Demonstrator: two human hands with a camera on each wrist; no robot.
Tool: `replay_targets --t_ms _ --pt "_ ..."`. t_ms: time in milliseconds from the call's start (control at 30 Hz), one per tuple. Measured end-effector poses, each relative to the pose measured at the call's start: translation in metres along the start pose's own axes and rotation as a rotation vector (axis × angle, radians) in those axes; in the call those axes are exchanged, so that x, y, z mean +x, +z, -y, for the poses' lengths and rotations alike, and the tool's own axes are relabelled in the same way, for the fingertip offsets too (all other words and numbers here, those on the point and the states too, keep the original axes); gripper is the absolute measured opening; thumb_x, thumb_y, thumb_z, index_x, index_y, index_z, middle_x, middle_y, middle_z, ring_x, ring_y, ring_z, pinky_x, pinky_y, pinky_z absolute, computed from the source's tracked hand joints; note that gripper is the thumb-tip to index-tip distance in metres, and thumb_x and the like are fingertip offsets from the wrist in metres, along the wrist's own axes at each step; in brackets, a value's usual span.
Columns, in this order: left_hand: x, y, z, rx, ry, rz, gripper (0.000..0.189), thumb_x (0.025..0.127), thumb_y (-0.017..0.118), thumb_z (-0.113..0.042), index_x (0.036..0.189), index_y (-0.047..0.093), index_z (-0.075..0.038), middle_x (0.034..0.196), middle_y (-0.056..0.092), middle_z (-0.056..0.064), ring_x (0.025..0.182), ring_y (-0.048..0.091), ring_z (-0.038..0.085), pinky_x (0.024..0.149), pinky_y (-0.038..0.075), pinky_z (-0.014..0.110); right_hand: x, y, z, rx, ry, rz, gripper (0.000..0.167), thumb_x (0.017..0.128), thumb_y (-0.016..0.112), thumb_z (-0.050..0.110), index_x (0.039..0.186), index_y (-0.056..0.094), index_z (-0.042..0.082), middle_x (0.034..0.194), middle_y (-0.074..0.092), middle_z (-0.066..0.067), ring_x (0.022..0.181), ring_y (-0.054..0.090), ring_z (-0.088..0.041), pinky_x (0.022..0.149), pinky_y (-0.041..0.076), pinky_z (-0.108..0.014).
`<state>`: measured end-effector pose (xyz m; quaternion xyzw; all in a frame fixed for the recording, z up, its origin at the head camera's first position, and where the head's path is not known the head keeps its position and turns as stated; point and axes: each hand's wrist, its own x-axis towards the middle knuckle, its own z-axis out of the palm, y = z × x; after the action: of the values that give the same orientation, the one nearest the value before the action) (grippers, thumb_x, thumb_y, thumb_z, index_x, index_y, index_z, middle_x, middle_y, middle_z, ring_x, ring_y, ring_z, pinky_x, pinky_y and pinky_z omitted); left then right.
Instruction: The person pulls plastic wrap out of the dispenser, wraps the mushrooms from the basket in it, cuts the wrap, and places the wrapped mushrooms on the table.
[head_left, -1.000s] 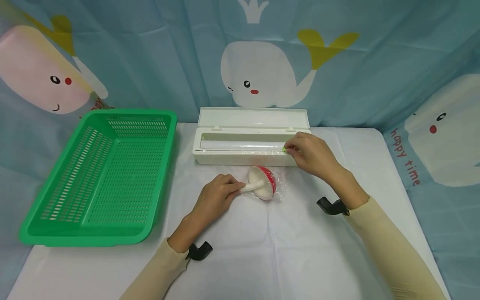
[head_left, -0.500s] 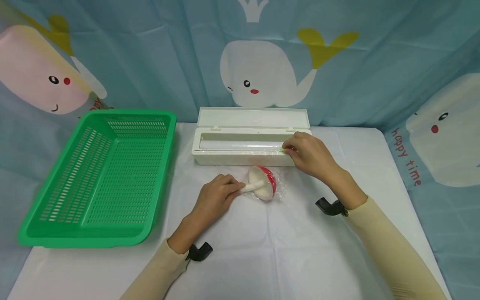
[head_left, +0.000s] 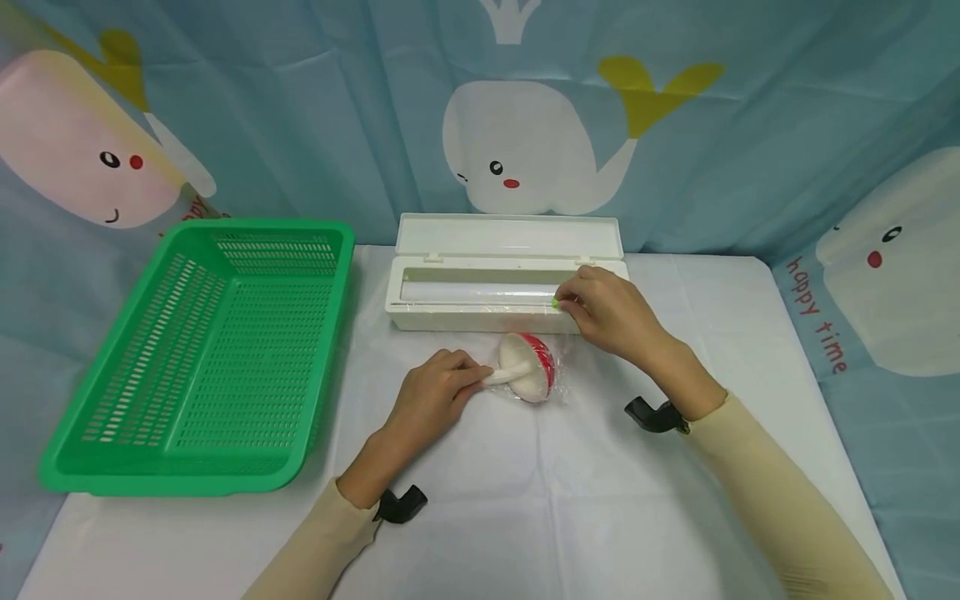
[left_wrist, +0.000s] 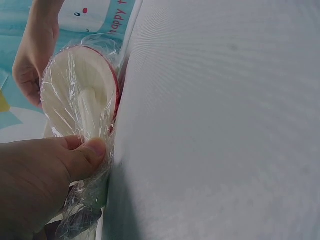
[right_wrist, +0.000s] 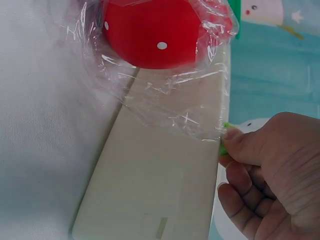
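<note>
A toy mushroom with a white stem and a red, white-dotted cap (head_left: 534,367) lies in clear plastic film in front of a white cling film dispenser (head_left: 480,319). My left hand (head_left: 435,387) pinches its stem (left_wrist: 90,112) between thumb and fingers, through the film. At the dispenser's front top edge, my right hand (head_left: 611,308) pinches a small green slider (right_wrist: 224,142) with thumb and forefinger. From the dispenser's edge, clear film (right_wrist: 170,112) stretches to the mushroom in the right wrist view. A white film roll (head_left: 476,292) lies inside the dispenser, its right end hidden behind my right hand.
A green plastic basket (head_left: 313,392) with slotted walls stands at the left of the white-covered table (head_left: 600,517). The dispenser's lid (head_left: 510,234) stands raised at the back, near a blue whale-print curtain (head_left: 360,125).
My right hand has slid a little to the left along the dispenser's front edge, taking the green slider with it. The left hand and the mushroom stay practically in place.
</note>
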<state>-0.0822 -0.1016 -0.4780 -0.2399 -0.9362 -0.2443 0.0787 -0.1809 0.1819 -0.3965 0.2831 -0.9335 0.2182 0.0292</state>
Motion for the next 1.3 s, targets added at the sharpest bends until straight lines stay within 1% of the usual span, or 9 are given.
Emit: replay_targets --t_ms 200,467,600,800,1033,1167,1300 --pt "0.000 0.000 0.000 0.007 0.007 0.000 0.030 0.090 0.085 -0.012 0.118 0.083 -0.022 0.102 0.075 -0.007 0.096 0.068 0.014 0.071 0.059 0.029 0.001 0.002 0.002 0.002 -0.001 -0.006 0.006 0.095 0.076 0.004 0.101 0.079 0.003 0.093 0.072 -0.011 0.088 0.067 -0.027 0.075 0.056 -0.042" --pt "0.001 -0.001 0.001 0.009 0.008 -0.001 0.030 0.089 0.085 -0.011 0.118 0.083 -0.021 0.102 0.075 -0.006 0.095 0.068 0.015 0.071 0.059 0.029 0.005 0.003 0.005 0.011 -0.010 0.002 0.007 0.095 0.075 0.003 0.101 0.079 0.002 0.094 0.073 -0.012 0.088 0.067 -0.028 0.077 0.057 -0.044" --pt "0.001 -0.002 0.001 0.014 0.009 0.001 0.030 0.090 0.085 -0.011 0.118 0.083 -0.021 0.102 0.075 -0.006 0.096 0.068 0.015 0.071 0.059 0.029 0.008 0.003 0.006 0.031 -0.022 -0.002 0.006 0.095 0.075 0.002 0.100 0.079 0.001 0.093 0.073 -0.013 0.086 0.067 -0.027 0.077 0.057 -0.043" --pt "0.000 -0.001 0.000 0.008 0.006 -0.007 0.030 0.089 0.085 -0.011 0.117 0.083 -0.021 0.101 0.075 -0.006 0.096 0.068 0.015 0.071 0.059 0.030 0.010 0.003 0.008 0.040 -0.016 0.018 0.006 0.094 0.075 0.001 0.099 0.078 0.000 0.092 0.073 -0.013 0.084 0.066 -0.027 0.076 0.056 -0.043" --pt "-0.001 0.000 -0.002 -0.033 -0.031 -0.017 0.027 0.090 0.085 -0.012 0.116 0.083 -0.021 0.101 0.076 -0.008 0.094 0.067 0.013 0.070 0.059 0.029 0.011 0.002 0.012 0.038 0.009 0.058 0.007 0.095 0.074 0.001 0.099 0.079 0.000 0.093 0.074 -0.014 0.085 0.065 -0.027 0.076 0.056 -0.042" --pt "0.001 0.000 -0.003 -0.020 -0.025 -0.006 0.028 0.090 0.085 -0.012 0.117 0.083 -0.021 0.101 0.076 -0.007 0.095 0.067 0.014 0.071 0.059 0.029 0.012 0.002 0.013 0.032 0.010 0.058 0.007 0.095 0.074 0.001 0.099 0.079 0.000 0.092 0.073 -0.014 0.084 0.065 -0.027 0.075 0.056 -0.043" --pt "0.001 -0.001 -0.003 -0.026 -0.039 -0.004 0.028 0.090 0.084 -0.013 0.117 0.083 -0.021 0.101 0.076 -0.007 0.094 0.067 0.015 0.070 0.058 0.030 0.014 0.003 0.014 0.029 0.016 0.055 0.006 0.095 0.074 0.002 0.098 0.079 0.000 0.090 0.072 -0.014 0.083 0.065 -0.027 0.074 0.055 -0.043"
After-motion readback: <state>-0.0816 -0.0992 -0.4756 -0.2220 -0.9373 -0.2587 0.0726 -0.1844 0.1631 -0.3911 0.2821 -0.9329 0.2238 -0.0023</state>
